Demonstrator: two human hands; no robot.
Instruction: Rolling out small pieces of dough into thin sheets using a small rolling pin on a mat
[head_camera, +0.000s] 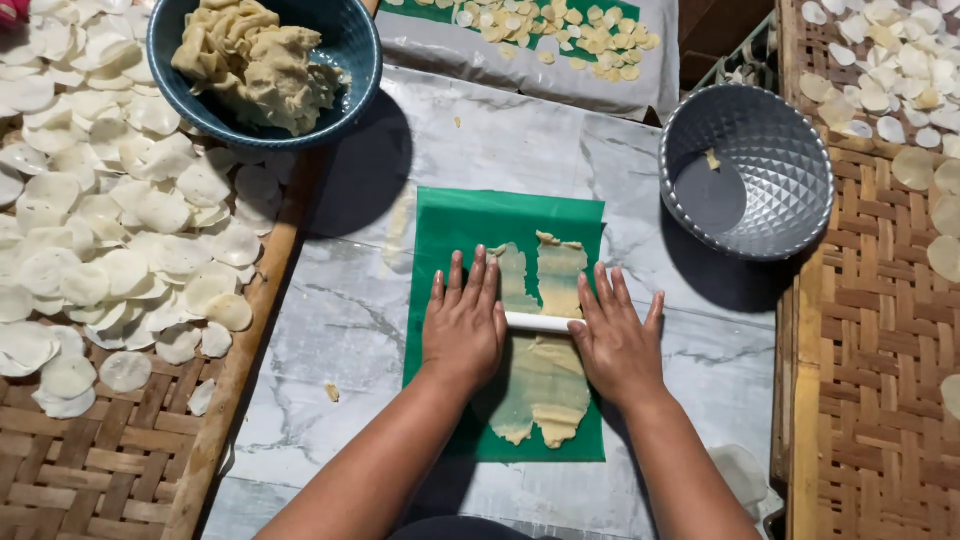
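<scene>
Palms — left hand (463, 325), right hand (615, 342), fingers flat — press white cylindrical roller (537, 322) over thin ragged dough (545, 350).

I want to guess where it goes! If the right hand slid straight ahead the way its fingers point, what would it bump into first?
The right hand points up the green sheet. It would first cross the thin flattened dough, then bare marble table. The grey bowl sits off to the side, probably missed.

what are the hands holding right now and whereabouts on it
Both flat palms press a thin white rolling pin onto dough: left hand covers its left end, right hand its right end; neither grips it.
</scene>
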